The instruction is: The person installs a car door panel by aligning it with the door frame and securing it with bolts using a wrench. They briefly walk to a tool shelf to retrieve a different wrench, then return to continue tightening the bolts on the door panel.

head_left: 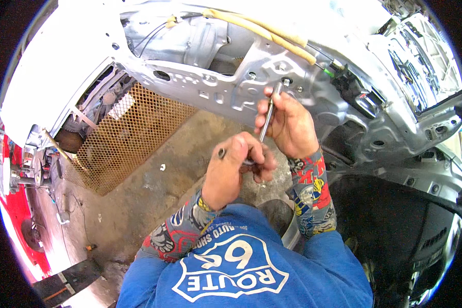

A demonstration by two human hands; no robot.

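Observation:
A long-shafted socket wrench (268, 119) slants up from my hands toward a bolt (287, 81) in the bare metal of a car door (241, 84). High on its shaft, just below the socket end, my right hand (294, 128) pinches the tool between thumb and fingers. My left hand (234, 163) is closed around its lower end; a dark round tip pokes out by the thumb, and the fingers hide most of the handle. The socket end is at or very close to the bolt; I cannot tell whether it is seated.
Yellow foam-wrapped cable (264, 33) runs along the door above my hands. A black latch with wiring (357, 92) sits at the door's right end. Left of me, an expanded-metal mesh panel (131, 136) stands over the concrete floor (138, 205). Dark trim (395, 231) lies at right.

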